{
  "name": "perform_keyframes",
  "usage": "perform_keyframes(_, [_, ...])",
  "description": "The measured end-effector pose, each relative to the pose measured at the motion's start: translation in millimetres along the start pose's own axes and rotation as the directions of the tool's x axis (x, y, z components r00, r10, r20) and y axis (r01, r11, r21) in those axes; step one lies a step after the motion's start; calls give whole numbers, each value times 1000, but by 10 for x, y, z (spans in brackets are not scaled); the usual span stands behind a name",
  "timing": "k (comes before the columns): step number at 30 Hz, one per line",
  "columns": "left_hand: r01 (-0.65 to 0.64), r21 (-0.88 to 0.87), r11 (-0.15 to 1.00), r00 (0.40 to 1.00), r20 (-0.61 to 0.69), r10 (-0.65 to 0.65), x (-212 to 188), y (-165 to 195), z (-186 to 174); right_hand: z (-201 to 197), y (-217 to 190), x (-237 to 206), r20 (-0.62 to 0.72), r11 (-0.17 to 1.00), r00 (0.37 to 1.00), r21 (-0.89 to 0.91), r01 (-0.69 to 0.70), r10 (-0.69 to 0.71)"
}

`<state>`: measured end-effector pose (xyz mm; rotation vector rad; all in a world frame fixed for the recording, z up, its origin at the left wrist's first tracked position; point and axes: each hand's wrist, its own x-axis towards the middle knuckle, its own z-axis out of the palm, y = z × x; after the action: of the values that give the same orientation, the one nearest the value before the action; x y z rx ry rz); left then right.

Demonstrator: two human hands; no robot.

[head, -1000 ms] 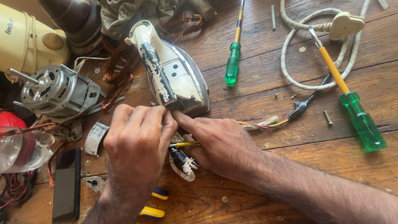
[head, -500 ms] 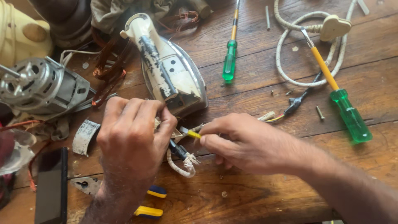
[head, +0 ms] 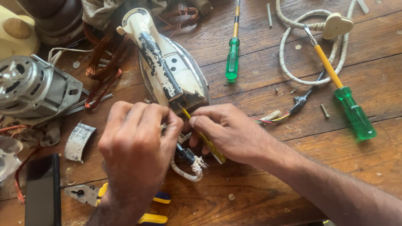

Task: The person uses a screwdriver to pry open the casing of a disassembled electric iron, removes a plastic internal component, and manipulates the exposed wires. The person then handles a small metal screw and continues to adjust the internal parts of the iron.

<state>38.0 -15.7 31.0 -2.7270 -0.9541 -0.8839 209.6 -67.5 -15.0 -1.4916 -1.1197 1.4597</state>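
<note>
An old white electric iron with a worn, chipped handle lies on a wooden table, its rear end toward me. My left hand is closed at the iron's rear, over the frayed end of a white braided cord. My right hand grips a small yellow-handled screwdriver, its tip pointing into the back of the iron. What my left fingers pinch is hidden under the hand.
A green-handled screwdriver lies beyond the iron, a larger yellow and green one at right over a white cord with plug. An electric motor, copper wire, a phone, yellow-handled pliers and loose screws surround.
My right hand has drawn back slightly and now holds the yellow screwdriver angled into the iron's rear. The view has shifted, so everything sits a little lower and left.
</note>
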Motion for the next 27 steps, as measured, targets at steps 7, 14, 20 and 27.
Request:
perform_keyframes(7, [12,28,1000,1000,-5,-12,-1,8,-15,21,-9,17,39,998,997,38,58,-60])
perform_keyframes(14, [18,21,1000,1000,2,-18,0,7,-26,30,-38,9,0,1000,1000,-10,19,-19])
perform_keyframes(20, [17,34,999,1000,4,-17,-10,17,-23,36,-63,7,11,995,996,56,87,-88])
perform_keyframes(27, [13,18,1000,1000,13,-13,-9,19,-20,54,-74,0,-59,984,993,154,-89,99])
